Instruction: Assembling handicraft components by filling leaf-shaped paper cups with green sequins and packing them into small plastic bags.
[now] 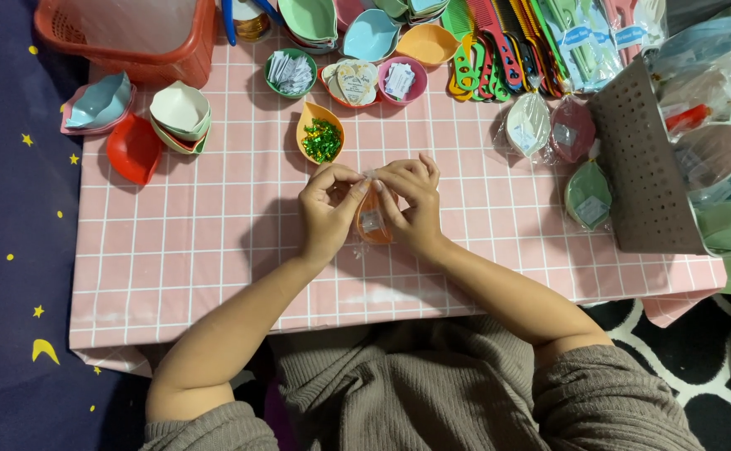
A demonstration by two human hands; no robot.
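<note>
Both hands meet over the middle of a low table (215, 250) covered in a pink checked cloth. The left hand (329, 213) and right hand (413, 205) pinch the top of a clear bag holding an orange leaf-shaped dish (374, 219), fingers closed on it from either side. Just beyond the dish sits a yellow bowl of green twist ties (321, 136). Far left of it, a red basket (131, 33) stands at the table's corner. A dark blue star-patterned mat (10, 250) lies beside the table.

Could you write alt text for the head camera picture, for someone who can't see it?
Both hands, left hand and right hand, pinch a clear bag around an orange dish over a pink checked table. Small coloured dishes and combs lie beyond.
</note>
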